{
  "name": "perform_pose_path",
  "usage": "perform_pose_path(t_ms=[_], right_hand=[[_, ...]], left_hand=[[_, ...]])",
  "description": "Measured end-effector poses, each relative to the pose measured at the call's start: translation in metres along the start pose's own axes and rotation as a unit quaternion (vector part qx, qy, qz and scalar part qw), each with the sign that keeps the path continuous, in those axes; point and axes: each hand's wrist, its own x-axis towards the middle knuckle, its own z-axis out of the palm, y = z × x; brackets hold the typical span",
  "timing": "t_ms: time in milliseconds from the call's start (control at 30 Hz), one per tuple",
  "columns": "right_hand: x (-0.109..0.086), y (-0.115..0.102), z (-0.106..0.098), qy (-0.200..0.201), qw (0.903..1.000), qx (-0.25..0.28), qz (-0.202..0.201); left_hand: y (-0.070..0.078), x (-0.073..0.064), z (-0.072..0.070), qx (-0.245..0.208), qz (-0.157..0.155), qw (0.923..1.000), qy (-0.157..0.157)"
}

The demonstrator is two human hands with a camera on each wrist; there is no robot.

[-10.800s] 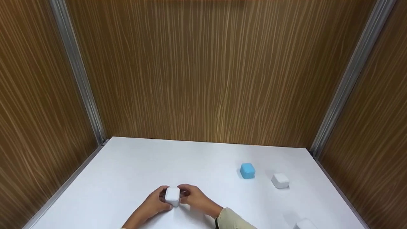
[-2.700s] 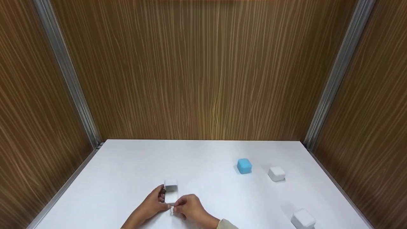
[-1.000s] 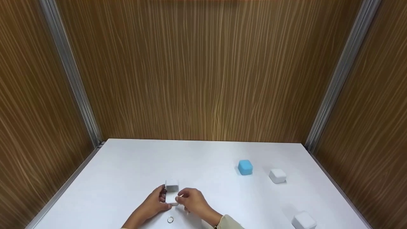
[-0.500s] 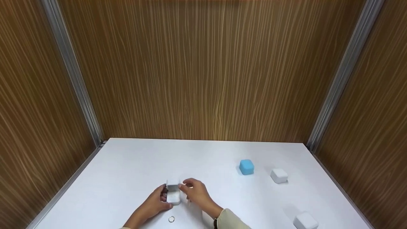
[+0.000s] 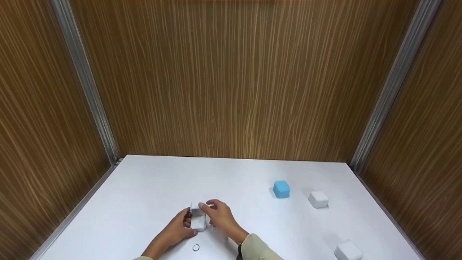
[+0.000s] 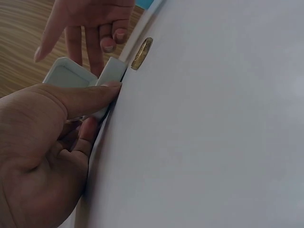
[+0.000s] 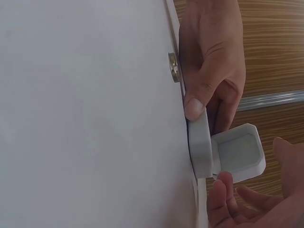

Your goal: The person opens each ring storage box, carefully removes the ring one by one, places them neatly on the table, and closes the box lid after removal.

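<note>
A white ring box (image 5: 198, 224) stands with its lid up on the white table. My left hand (image 5: 175, 229) grips its base, the thumb at the front and the fingers curled around the left side. The raised lid (image 7: 240, 153) shows a pale, hollow inside. My right hand (image 5: 222, 217) is at the box's right side. Its thumb is extended by the lid and its fingers are loosely bent; in the right wrist view the thumb looks apart from the lid. A gold-coloured ring (image 6: 142, 53) lies on the table just in front of the box.
To the right, a blue box (image 5: 281, 189) and a white box (image 5: 318, 199) stand apart, both closed. Another white box (image 5: 348, 250) sits near the front right edge. Wood-grain panels enclose the table (image 5: 151, 180) at the back and sides.
The box was closed at first, then its lid was raised. My right hand pinched the ring at the box's front; the ring now lies loose. That hand has since moved up beside the lid.
</note>
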Motion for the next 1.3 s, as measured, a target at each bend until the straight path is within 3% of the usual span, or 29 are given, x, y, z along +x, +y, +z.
perform_pose_path(t_ms=[133,600,1300], right_hand=[[0.002,0.002,0.003,-0.005,0.9999,0.012,0.009],[0.003,0.006,0.006,-0.024,0.9987,0.041,-0.02],[-0.011,0.009,0.0,-0.089,0.993,0.075,-0.02]], left_hand=[[0.002,-0.001,0.0,0.0,-0.003,1.0,-0.002],[0.002,-0.002,0.0,0.008,-0.007,0.9999,0.003],[-0.001,-0.001,-0.001,0.024,0.021,0.9994,-0.008]])
